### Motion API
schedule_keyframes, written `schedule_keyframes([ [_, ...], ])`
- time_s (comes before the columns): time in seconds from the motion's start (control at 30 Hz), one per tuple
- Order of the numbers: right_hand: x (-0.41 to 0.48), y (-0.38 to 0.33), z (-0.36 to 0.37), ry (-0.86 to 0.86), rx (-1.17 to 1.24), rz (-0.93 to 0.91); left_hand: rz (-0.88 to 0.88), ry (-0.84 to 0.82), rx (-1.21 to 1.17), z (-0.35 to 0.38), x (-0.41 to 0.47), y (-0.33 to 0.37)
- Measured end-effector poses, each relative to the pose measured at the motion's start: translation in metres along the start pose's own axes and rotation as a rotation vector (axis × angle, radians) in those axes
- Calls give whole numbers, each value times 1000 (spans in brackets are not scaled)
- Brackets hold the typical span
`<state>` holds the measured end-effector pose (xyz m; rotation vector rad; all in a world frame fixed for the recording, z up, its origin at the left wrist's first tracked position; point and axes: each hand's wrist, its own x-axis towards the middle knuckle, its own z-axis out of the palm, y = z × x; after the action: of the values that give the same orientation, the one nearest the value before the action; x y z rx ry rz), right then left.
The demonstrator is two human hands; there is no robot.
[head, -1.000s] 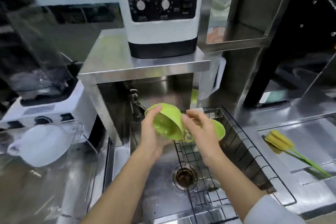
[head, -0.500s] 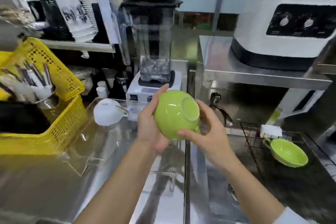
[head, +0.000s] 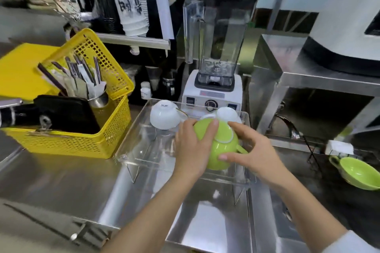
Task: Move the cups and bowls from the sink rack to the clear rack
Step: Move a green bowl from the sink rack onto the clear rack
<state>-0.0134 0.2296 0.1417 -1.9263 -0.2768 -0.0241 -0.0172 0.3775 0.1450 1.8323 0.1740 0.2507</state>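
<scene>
— Where is the green cup (head: 219, 151) right now?

— Over the clear rack (head: 144, 150), upside down, base ring up, handle poking out to the right. Both hands are on it: the left hand (head: 193, 148) wraps its left side with fingers curled over the top, and the right hand (head: 251, 150) pinches it from the right, thumb low, fingers at the base ring.

— Anything else at the rack?

— Two white cups, inverted: one (head: 163, 116) at its back left, another (head: 227, 115) at its back, just behind the green cup.

— And around it?

— A yellow basket (head: 86, 141) just left of the rack, a blender (head: 216, 63) behind it, and a green bowl (head: 357, 172) well to its right, leaning in the sink rack (head: 310, 150).
</scene>
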Motion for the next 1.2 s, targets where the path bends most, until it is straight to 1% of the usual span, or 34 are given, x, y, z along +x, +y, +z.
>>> schedule_keyframes([
  [0.13, -1, 3, 3, -57, -20, 36, -53, -30, 90, -1, -2, -8],
  [0.33, 4, 6, 4, -139, -174, 69, -93, -60, 176, 2, 0, -21],
  [0.53, 7, 4, -5, -274, -244, 56, -59, -104, 392, 1, 0, -24],
  [0.63, 8, 0, -11, -297, -365, 1, 64, -75, 497, 2, -2, -21],
  [0.7, 7, -4, -17, -246, -422, -47, 186, -35, 545, 4, -2, -14],
  [0.8, 3, -6, -35, -92, -358, -79, 345, -25, 563, 15, -3, 4],
  [0.87, -1, -3, -54, 2, -327, -68, 436, -61, 548, 31, -7, 17],
  [0.93, -7, 7, -77, 69, -312, -23, 516, -135, 500, 56, -15, 29],
  [1.03, -22, 30, -115, 183, -276, 60, 551, -311, 441, 104, -28, 43],
  [1.13, -35, 61, -159, 301, -214, 140, 524, -465, 411, 161, -36, 54],
  [1.2, -41, 84, -189, 370, -150, 205, 483, -533, 438, 201, -38, 57],
])
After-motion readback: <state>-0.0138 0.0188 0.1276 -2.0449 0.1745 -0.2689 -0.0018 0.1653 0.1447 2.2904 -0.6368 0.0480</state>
